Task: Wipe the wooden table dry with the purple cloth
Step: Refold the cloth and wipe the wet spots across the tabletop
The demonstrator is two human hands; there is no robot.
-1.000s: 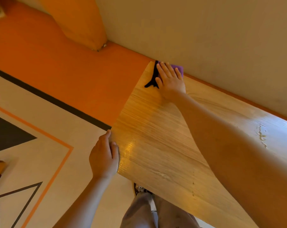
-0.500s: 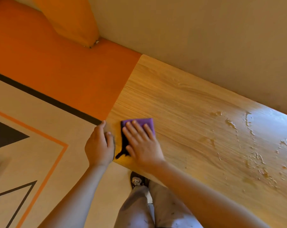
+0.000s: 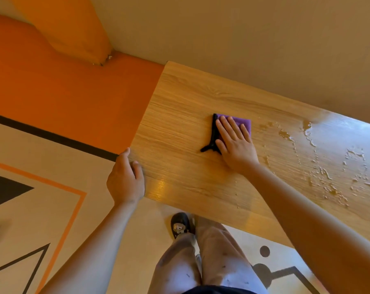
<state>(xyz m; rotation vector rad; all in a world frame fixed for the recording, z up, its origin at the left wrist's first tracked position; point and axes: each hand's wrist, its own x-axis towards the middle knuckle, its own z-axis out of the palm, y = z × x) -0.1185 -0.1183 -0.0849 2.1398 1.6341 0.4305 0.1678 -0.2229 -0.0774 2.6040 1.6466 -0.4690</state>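
Floor (image 3: pixel 41 209) pale, marked with black and orange lines and dark triangles; orange band beyond it, plain beige wall (image 3: pixel 243 39) at the far side. Nearest the camera: the person's light trousers (image 3: pixel 201 262) and one dark shoe (image 3: pixel 181 224), standing at the near edge of the wooden table (image 3: pixel 190 177). Left hand (image 3: pixel 125 180) rests on the table's near-left corner, fingers curled over the end edge, thumb lying on the top; it grips only the table edge. Farther in, right hand (image 3: pixel 236 143) lies flat, fingers spread and extended, palm pressing the purple cloth (image 3: pixel 242 123) down on the tabletop. Cloth is folded, with a black trim and a black loop showing at its left side; it sits mid-depth on the table, well apart from the left hand. Just right of the cloth, water droplets and streaks (image 3: pixel 328 166) spread across the wood toward the right. Wood left of the cloth looks matte. Table's far edge meets the wall.
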